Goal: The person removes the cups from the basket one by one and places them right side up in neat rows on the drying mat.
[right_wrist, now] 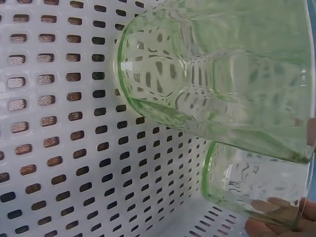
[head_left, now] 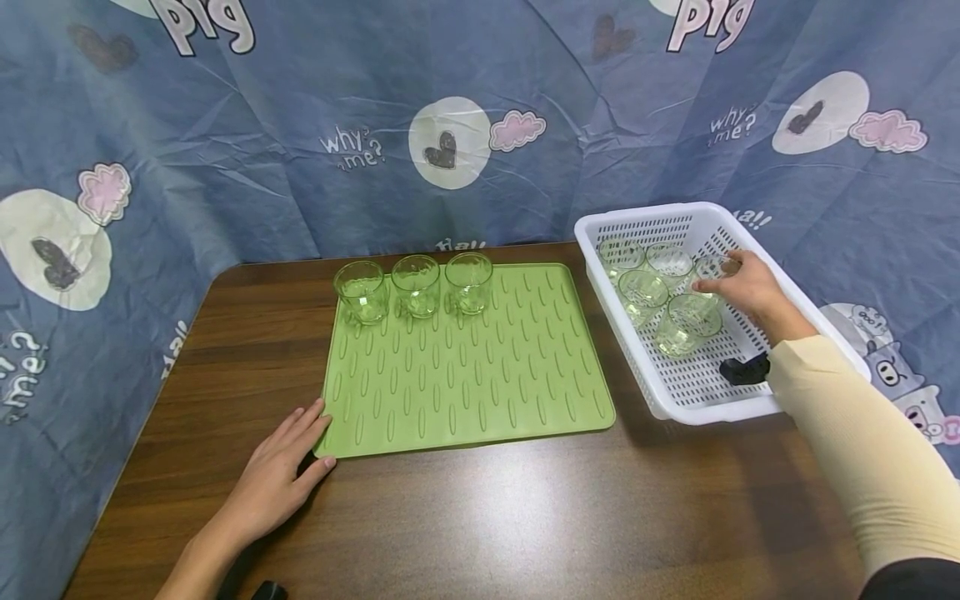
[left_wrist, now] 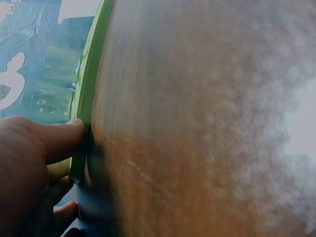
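Note:
My left hand (head_left: pixel 277 479) rests at the near-left corner of a green ridged drying mat (head_left: pixel 465 358), fingers stretched out and thumb against its front edge; the left wrist view shows the thumb (left_wrist: pixel 66 138) touching that edge. On the mat's back part stand three green-tinted glasses, among them the left one (head_left: pixel 362 293). Inside a white perforated basket (head_left: pixel 660 406) my right hand (head_left: pixel 750 287) holds a green-tinted glass (head_left: pixel 711 268) by its rim between thumb and fingers. In the right wrist view, a nearer glass (right_wrist: pixel 217 79) partly covers the held glass (right_wrist: pixel 252 182).
Several more glasses stand in the basket, such as the front one (head_left: pixel 686 325). The basket sits on the right of the brown wooden table (head_left: pixel 495 517). Behind hangs a blue printed cloth (head_left: pixel 285 108). A black object (head_left: pixel 742 371) shows by the right wrist.

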Available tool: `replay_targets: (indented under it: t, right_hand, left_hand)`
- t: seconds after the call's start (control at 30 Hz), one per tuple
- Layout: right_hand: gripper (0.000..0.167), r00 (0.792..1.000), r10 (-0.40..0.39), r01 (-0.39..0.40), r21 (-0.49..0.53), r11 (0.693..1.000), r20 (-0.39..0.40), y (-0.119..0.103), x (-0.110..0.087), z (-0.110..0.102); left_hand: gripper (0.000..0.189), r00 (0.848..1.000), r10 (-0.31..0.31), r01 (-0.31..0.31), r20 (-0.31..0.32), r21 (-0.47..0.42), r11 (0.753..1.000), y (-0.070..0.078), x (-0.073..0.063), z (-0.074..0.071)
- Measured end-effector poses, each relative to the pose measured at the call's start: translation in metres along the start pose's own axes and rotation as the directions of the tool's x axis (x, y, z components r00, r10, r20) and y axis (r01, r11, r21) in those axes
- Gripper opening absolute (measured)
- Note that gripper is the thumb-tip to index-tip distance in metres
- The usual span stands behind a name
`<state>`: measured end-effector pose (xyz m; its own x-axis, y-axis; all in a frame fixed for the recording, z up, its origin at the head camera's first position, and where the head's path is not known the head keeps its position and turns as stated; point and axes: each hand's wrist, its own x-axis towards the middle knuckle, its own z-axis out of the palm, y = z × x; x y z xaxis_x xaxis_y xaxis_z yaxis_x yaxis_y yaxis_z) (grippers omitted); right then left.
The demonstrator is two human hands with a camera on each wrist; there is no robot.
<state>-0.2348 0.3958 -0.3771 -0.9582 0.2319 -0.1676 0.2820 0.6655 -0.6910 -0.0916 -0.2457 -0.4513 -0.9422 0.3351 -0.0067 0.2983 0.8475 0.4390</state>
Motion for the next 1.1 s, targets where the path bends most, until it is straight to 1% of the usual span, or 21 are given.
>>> replay_targets:
  t: [0.03, 0.13, 0.23, 0.3, 0.4, 0.47, 0.57, 0.67, 0.87, 0.97, 1.1]
  right_hand:
    - [0.097, 1.000, 0.004, -0.004, -0.014, 1.000, -0.020, -0.001, -0.001, 0.000]
    - [0.093, 0.999, -0.013, 0.011, -0.044, 0.999, -0.038, -0.002, -0.005, -0.003]
    - [0.091, 0.999, -0.040, 0.037, -0.095, 0.995, -0.029, -0.001, -0.011, -0.010]
    - [0.091, 0.998, -0.067, 0.066, -0.104, 0.992, -0.015, 0.000, -0.015, -0.015]
    - [0.094, 0.996, -0.092, 0.090, -0.100, 0.991, -0.020, 0.001, -0.019, -0.023]
    - [0.095, 0.994, -0.103, 0.100, -0.086, 0.991, -0.038, 0.001, -0.020, -0.027]
    - [0.097, 0.992, -0.112, 0.111, -0.028, 0.993, -0.059, 0.002, -0.022, -0.032]
    - [0.097, 0.991, -0.105, 0.109, 0.035, 0.993, -0.080, 0.001, -0.023, -0.036]
    - [0.088, 0.984, -0.108, 0.126, 0.126, 0.984, -0.141, 0.000, -0.025, -0.039]
    - [0.084, 0.980, -0.118, 0.140, 0.136, 0.981, -0.161, 0.000, -0.026, -0.040]
    - [0.083, 0.979, -0.130, 0.150, 0.121, 0.981, -0.155, 0.001, -0.027, -0.040]
  left_hand:
    - [0.063, 1.000, -0.002, 0.002, 0.000, 0.001, 1.000, 0.000, 0.000, 0.000]
    - [0.064, 1.000, -0.002, 0.002, 0.007, -0.001, 1.000, 0.001, 0.000, 0.000]
    - [0.064, 1.000, -0.002, 0.002, 0.010, -0.003, 1.000, 0.001, 0.000, 0.001]
    - [0.063, 1.000, -0.002, 0.002, 0.009, -0.004, 1.000, 0.002, 0.000, 0.001]
    - [0.063, 1.000, -0.002, 0.002, 0.001, -0.004, 1.000, 0.003, 0.000, 0.000]
    - [0.063, 1.000, -0.001, 0.001, 0.000, -0.005, 1.000, 0.002, 0.000, 0.000]
    - [0.063, 1.000, -0.003, 0.003, 0.004, -0.007, 1.000, 0.002, 0.000, 0.000]
    - [0.063, 1.000, -0.006, 0.006, 0.005, -0.009, 1.000, 0.001, -0.001, 0.001]
    - [0.063, 1.000, -0.009, 0.009, 0.005, -0.004, 1.000, 0.001, -0.001, 0.001]
    - [0.063, 1.000, -0.005, 0.005, 0.003, -0.001, 1.000, 0.001, -0.001, 0.000]
    - [0.062, 1.000, -0.004, 0.004, -0.001, 0.007, 1.000, 0.002, 0.000, -0.001]
